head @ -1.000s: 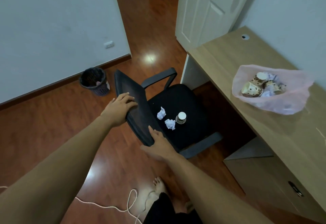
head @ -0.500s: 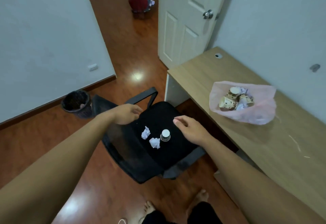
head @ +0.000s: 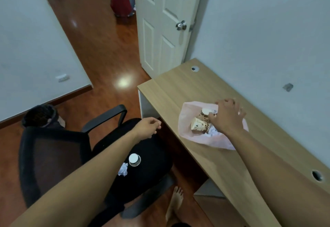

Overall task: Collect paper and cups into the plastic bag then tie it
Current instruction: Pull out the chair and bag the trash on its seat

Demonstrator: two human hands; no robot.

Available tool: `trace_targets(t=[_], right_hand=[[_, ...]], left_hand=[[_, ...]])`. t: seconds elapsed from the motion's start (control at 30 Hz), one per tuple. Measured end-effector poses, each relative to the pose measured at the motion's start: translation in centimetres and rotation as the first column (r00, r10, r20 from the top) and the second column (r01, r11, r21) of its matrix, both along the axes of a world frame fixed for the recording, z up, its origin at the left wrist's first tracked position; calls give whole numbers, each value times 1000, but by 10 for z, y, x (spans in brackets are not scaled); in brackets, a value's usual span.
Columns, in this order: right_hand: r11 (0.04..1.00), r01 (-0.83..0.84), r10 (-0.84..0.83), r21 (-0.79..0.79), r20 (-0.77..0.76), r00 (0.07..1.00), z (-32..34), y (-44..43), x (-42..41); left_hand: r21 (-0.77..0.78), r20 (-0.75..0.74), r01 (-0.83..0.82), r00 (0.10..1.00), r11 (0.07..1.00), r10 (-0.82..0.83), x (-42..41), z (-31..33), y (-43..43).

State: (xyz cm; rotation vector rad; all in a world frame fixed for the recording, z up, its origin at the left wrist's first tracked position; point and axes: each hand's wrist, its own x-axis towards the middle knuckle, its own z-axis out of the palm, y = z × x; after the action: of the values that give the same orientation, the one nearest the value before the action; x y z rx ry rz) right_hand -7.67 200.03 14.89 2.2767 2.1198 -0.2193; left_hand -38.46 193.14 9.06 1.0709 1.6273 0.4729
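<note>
The left arm [head: 89,176] ran from the lower left to the centre of the frame; the left hand [head: 149,128] hung with loosely curled fingers, holding nothing. The right arm [head: 267,158] reached up from the lower right; the right hand [head: 227,116] was palm down, fingers bent, its grip unclear.

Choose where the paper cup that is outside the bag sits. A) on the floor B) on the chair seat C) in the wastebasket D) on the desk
B: the paper cup sits on the black chair seat beside a crumpled paper, apart from the pink bag on the desk.
</note>
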Motion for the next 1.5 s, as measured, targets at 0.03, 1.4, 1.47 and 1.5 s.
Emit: trace_targets(t=[0.03, 1.4, 1.47, 1.5], right_hand=[[1000, 20, -19, -21, 47, 999, -2, 10, 10], [897, -260, 32, -358, -534, 845, -46, 126, -103], [902, -225, 1, -368, -521, 853, -65, 128, -107], [903, -214, -9, -372, -515, 857, -74, 128, -109]], left_hand=[[-1, -11, -20, 1000, 1000, 20, 15, -8, 13], [-74, 496, -874, 385, 480, 778, -58, -28, 13], [-78, 501, -863, 398, 498, 768, -63, -34, 7], [-85, 495, -859, 403, 505, 769, -63, -38, 5]])
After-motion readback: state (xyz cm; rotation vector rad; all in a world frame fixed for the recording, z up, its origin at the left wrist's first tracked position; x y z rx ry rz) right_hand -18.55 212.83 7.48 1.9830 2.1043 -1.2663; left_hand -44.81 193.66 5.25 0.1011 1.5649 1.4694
